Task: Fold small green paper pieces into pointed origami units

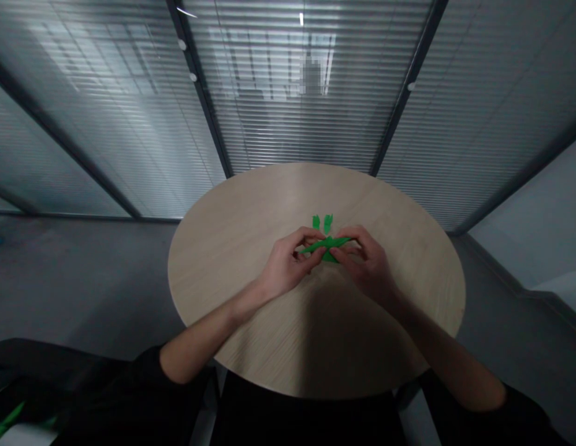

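Note:
Between my two hands, over the middle of the table, is a bright green folded piece [329, 243], long and thin with a small raised part at its centre. Its left end is pinched between the thumb and fingers of my left hand [290, 260]. My right hand [369, 260] grips the opposite end in the same way. Its material, and whether the green part showing below belongs to it, I cannot tell. Just beyond my fingertips, two small green strips with uneven top ends, a left strip [316, 221] and a right strip [328, 222], lie side by side.
The round wooden table [213, 248] fills the middle of the view, with a shadow across its near side. Behind it stands a glass wall with blinds [301, 136]. At the lower left, more green pieces [8, 420] lie near a white object [32, 435].

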The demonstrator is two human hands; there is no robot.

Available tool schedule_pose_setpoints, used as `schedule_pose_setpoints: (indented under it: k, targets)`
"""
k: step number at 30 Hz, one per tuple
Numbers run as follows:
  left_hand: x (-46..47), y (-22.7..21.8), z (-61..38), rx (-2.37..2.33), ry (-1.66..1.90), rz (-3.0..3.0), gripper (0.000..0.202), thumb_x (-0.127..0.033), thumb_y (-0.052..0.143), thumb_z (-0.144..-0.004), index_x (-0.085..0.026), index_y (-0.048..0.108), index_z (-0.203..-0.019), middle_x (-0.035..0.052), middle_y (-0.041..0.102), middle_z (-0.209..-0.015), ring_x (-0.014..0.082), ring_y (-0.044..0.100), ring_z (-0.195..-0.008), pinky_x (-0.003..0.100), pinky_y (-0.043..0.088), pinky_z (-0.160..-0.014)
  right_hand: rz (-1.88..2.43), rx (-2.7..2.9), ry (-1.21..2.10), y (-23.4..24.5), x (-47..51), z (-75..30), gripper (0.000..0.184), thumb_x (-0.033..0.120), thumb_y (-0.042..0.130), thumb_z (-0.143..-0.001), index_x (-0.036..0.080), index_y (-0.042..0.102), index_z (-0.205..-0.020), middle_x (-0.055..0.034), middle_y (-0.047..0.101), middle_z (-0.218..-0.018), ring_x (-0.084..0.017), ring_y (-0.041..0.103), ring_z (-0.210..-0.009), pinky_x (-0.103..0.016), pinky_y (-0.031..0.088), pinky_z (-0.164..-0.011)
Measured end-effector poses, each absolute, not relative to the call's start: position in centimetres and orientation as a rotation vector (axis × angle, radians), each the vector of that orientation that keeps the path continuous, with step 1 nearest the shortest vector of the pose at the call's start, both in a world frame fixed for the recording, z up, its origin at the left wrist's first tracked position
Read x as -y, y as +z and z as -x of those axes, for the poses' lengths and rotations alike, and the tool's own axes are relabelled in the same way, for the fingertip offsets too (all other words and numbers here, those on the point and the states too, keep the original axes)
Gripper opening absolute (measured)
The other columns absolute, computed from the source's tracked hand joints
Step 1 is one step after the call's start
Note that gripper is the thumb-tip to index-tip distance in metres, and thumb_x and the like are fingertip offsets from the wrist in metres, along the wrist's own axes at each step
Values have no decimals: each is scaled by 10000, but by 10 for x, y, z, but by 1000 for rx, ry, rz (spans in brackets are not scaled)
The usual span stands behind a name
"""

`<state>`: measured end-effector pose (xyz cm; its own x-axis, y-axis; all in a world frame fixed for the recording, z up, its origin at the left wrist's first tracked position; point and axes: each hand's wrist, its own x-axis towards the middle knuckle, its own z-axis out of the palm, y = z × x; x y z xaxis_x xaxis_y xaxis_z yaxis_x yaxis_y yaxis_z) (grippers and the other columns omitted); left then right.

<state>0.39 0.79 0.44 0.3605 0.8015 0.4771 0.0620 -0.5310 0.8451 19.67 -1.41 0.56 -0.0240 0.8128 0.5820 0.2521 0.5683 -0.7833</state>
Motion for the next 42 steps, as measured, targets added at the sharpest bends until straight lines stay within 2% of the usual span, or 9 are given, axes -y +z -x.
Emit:
schedule_pose_setpoints:
  k: [4,6,9,12,21,28,35,37,42]
  targets:
    - [-6,7,-2,-794,1255,-1967,246,-251,689,-946,-197,642,-1181,29,665,-947,80,572,-632,170,483,-504,875,1652,305,9,13,-200,66,217,747,-873,244,691,-849,0,638,-823,-169,601,-795,-320,523,-740]
    - [-7,9,0,-800,1334,-2097,267,-243,728,-919,-214,668,-1177,43,621,-992,116,589,-750,201,513,-573,877,1652,319,9,12,-202,79,201,750,-873,242,691,-842,18,630,-773,-153,579,-725,-311,500,-711]
    - [-11,11,4,-746,1472,-2259,254,-231,768,-894,-227,694,-1137,83,580,-1150,215,590,-1108,361,573,-902,879,1618,432,7,13,-203,82,192,761,-865,239,697,-845,20,669,-793,-149,619,-731,-300,515,-716]
    - [-14,16,7,-625,1411,-2286,242,-219,753,-912,-231,672,-1140,115,552,-1372,262,538,-1319,499,466,-1125,839,1624,561,6,14,-204,66,194,758,-869,237,710,-854,9,702,-838,-157,674,-782,-294,549,-734]
    - [-13,18,11,-452,1233,-2346,182,-172,694,-923,-207,598,-1073,155,578,-1436,290,561,-1361,507,474,-1120,756,1801,461,9,13,-207,66,177,709,-888,235,738,-874,-13,768,-848,-167,723,-793,-310,586,-765]
    - [-10,18,10,-405,1066,-2351,525,-181,753,-844,-246,552,-1325,133,605,-1388,288,593,-1302,498,487,-1116,798,1653,666,3,11,-207,41,267,784,-849,246,749,-854,-25,783,-891,-179,753,-838,-329,637,-803]
    - [-9,15,7,-603,1117,-2234,194,-261,724,-905,-202,627,-1063,66,658,-1021,192,648,-910,351,565,-820,825,1587,780,5,11,-207,102,306,828,-816,236,754,-828,-25,768,-826,-173,751,-783,-294,647,-736]
    - [-8,14,5,-598,1135,-2203,195,-270,726,-905,-198,623,-1054,72,653,-1024,195,647,-915,350,567,-820,808,1605,723,5,12,-206,71,291,803,-837,239,755,-829,-24,770,-827,-172,749,-778,-292,642,-730]
    - [-8,18,5,-495,1162,-2143,113,-223,684,-926,-198,624,-1019,106,671,-1127,224,657,-1074,399,544,-958,780,1636,620,2,12,-203,64,277,785,-846,240,751,-808,-34,781,-851,-184,749,-798,-320,629,-754]
